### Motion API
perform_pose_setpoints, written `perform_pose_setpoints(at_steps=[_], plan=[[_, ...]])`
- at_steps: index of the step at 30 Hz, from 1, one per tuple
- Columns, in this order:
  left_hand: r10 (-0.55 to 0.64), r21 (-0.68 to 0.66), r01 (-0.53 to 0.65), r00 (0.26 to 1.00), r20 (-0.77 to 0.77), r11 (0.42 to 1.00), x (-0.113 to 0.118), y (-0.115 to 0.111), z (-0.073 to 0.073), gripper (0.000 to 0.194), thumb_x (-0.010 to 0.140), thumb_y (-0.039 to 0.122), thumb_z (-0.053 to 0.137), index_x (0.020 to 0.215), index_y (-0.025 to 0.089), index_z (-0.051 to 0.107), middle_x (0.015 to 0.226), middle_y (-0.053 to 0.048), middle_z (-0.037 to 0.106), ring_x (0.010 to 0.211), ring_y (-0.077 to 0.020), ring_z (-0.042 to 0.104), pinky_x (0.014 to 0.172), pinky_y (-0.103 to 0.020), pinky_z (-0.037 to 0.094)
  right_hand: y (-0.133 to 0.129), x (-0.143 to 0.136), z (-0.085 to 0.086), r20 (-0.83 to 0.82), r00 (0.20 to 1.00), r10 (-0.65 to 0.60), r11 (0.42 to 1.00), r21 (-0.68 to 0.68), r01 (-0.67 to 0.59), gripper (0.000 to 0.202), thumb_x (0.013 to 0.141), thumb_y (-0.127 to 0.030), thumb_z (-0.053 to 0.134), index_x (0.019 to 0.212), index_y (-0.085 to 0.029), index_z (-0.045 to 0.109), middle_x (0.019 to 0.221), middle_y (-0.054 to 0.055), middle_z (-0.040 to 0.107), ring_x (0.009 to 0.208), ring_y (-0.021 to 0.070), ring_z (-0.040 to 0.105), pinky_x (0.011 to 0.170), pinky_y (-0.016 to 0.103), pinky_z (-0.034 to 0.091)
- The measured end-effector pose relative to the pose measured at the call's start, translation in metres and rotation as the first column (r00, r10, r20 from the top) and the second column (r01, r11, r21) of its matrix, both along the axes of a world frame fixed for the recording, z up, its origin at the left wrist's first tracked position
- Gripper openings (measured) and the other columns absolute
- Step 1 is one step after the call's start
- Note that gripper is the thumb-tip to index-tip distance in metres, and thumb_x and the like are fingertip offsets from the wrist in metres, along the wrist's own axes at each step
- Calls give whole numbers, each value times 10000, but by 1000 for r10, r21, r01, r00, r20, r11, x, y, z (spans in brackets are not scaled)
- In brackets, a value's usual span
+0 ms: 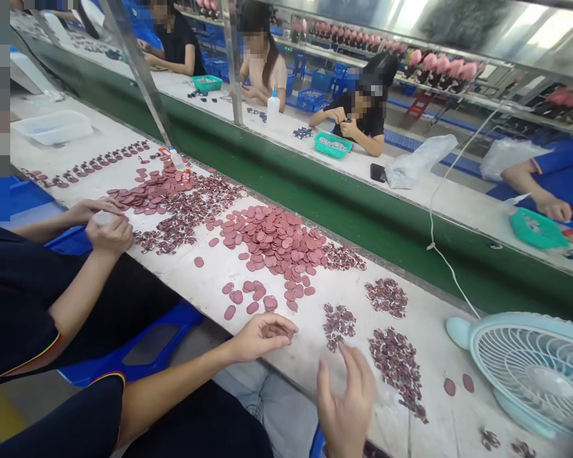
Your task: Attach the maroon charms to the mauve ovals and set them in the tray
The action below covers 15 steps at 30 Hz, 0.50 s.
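My left hand [260, 336] rests at the near edge of the white worktable [205, 270], its fingers pinched around a small pink oval piece [277, 331]. My right hand [346, 401] hovers blurred just above the table edge with fingers spread and nothing in it. It is nearest to a small heap of dark printed pieces [338, 324]. A large pile of pink oval pieces [274, 238] lies beyond my left hand, with several loose ovals [248, 296] in front of it.
More printed-piece heaps [397, 366] lie to the right, next to a light-blue fan [537, 372] with a white cord. A co-worker's hands [106, 226] hold a small bottle at left. A green conveyor [344, 203] runs behind; people sit opposite with teal trays [333, 145].
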State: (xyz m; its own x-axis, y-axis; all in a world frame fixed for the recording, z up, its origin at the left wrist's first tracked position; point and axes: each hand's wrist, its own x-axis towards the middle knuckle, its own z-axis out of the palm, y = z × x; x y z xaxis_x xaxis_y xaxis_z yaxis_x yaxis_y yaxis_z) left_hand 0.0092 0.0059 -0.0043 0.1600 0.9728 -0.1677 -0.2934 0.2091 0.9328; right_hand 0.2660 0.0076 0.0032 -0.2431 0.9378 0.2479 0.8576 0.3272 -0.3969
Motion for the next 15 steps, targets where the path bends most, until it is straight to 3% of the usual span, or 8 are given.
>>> perform_pose_setpoints(at_steps=[1, 3, 6, 10, 15], plan=[[-1, 5, 1, 1000, 2, 1000, 0, 0, 0, 462, 803, 471, 861, 1103, 139, 745, 1066, -113, 750, 907, -163, 714, 844, -293, 566, 16, -17, 0, 9, 999, -46, 999, 20, 46, 725, 947, -571, 508, 1602, -384, 260, 1624, 124, 450, 1540, 405, 348, 1209, 697, 391], [-2, 11, 2, 1000, 6, 1000, -2, 0, 0, 465, 800, 468, 861, 1106, 140, 740, 1044, -105, 746, 904, -168, 716, 823, -289, 567, 51, -42, 0, 61, 995, -84, 996, 2, 84, 706, 963, -582, 451, 1582, -253, 371, 1698, 154, 360, 1610, 454, 172, 1261, 708, 273], [5, 19, -5, 1000, 11, 1000, -5, 0, -2, 467, 808, 476, 849, 1118, 147, 730, 995, -89, 741, 880, -175, 721, 776, -283, 567, 83, -58, -4, 115, 989, -91, 993, -65, 99, 651, 1015, -507, 327, 1525, -129, 473, 1644, 210, 450, 1570, 444, 286, 1265, 673, 257], [11, 43, -11, 1000, 10, 999, -6, -2, -5, 401, 811, 431, 854, 1094, 168, 750, 1049, -90, 756, 888, -175, 716, 841, -311, 573, 74, -56, -10, 129, 988, -86, 988, -117, 102, 620, 1043, -395, 210, 1541, -115, 451, 1659, 172, 448, 1583, 364, 281, 1300, 579, 225], [-9, 51, 8, 1000, 26, 999, -6, -3, -4, 379, 814, 383, 860, 1085, 139, 758, 1124, -121, 765, 913, -166, 712, 895, -313, 570, 41, -57, -12, 83, 995, -63, 984, -160, 76, 609, 1044, -385, 252, 1558, -109, 426, 1666, 149, 446, 1599, 349, 260, 1312, 574, 221]])
